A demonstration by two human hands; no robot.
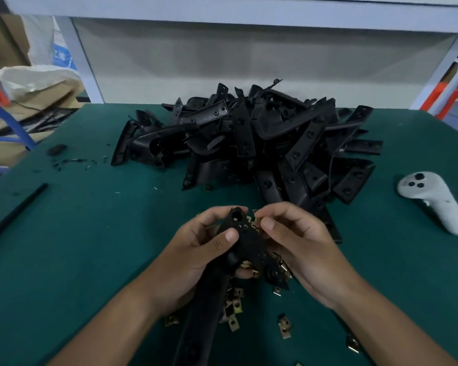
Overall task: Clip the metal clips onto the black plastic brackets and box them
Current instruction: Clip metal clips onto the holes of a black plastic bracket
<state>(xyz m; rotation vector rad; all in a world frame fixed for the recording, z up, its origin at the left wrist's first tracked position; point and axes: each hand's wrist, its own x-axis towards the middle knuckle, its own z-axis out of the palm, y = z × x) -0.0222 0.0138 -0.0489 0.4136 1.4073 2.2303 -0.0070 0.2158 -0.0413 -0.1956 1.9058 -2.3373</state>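
Note:
My left hand [196, 249] grips a long black plastic bracket [245, 233] by its upper end, thumb pressed on its face; the bracket's lower part runs down toward me. My right hand [299, 239] pinches a small brass-coloured metal clip [258, 221] between thumb and forefinger, right beside the bracket's top edge. Whether the clip touches the bracket is unclear. Several loose metal clips [284, 326] lie scattered on the green table [90, 233] under and near my hands. A big pile of black brackets [262, 138] sits behind my hands.
A white hand controller [434, 202] lies at the right. A thin black rod [16, 215] lies at the left edge, with small black scraps [72, 162] beyond it. Cardboard boxes and a white bag [35, 83] stand off the table's far left.

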